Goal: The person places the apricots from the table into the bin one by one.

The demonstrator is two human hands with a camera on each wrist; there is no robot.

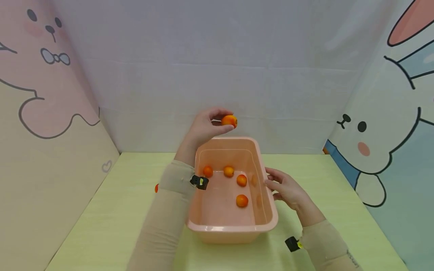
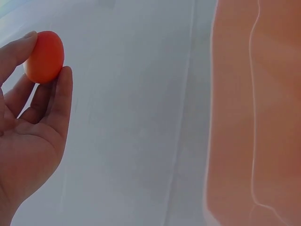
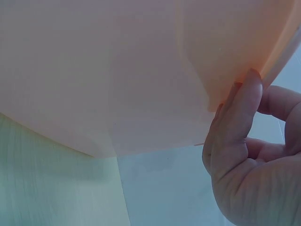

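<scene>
My left hand [image 1: 211, 126] pinches a small orange egg-shaped fruit [image 1: 229, 121] between thumb and fingertips, above the far rim of a pink plastic basin [image 1: 232, 228]. In the left wrist view the same fruit [image 2: 46, 57] looks smooth and reddish orange, with the basin wall [image 2: 254, 113] off to the right. Several similar fruits lie apart on the basin floor, one of them [image 1: 242, 200] nearer the front. At the basin's right side, my right hand [image 1: 286, 188] grips the rim; the right wrist view shows its fingers [image 3: 240, 117] curled against the wall.
The basin stands on a pale yellow-green table [image 1: 135, 210]. A bit of another orange thing [image 1: 156, 188] shows beside my left forearm, mostly hidden by the sleeve. A white sheet [image 1: 217, 75] hangs behind, and cartoon-printed panels flank both sides.
</scene>
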